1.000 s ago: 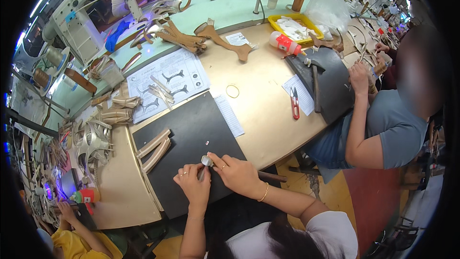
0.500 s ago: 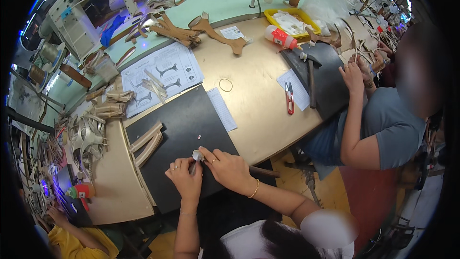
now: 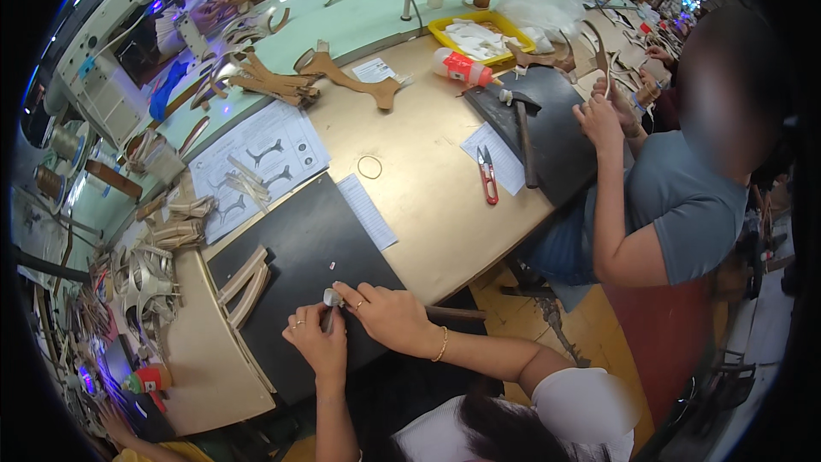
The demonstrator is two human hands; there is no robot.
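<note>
Workshop: tube lights glow at the rim of the view, a busy line of stations runs off to the upper right, and a white sewing machine stands upper left by a green worktop.
Near surface: tan worktop, with a black mat right in front of the wearer.
Left hand: and the left hand is over the mat, thumb and fingers pinched on a small pale-ended piece; most of it is covered, so its exact kind stays unclear.
Right hand: the right hand meets it from the other side, fingers bent, tips right at the pale end; gripping or merely touching, I cannot tell.
Past the right hand: a brown wooden handle pokes out, its other end out of sight.
Mat extras: two pale strips lie close together at the left, and a tiny scrap sits just ahead of the fingers.
Paperwork: a printed drawing sheet beyond the mat carries short strips; a lined slip lies by the mat's right edge.
Mid-worktop: a thin loop, and farther off a forked brown leather piece.
Neighbour's side: hammer on a second black mat, red-handled snips beside it, a red-labelled bottle touching or nearly touching a yellow tray; the co-worker's hands hold a curved strip.
</note>
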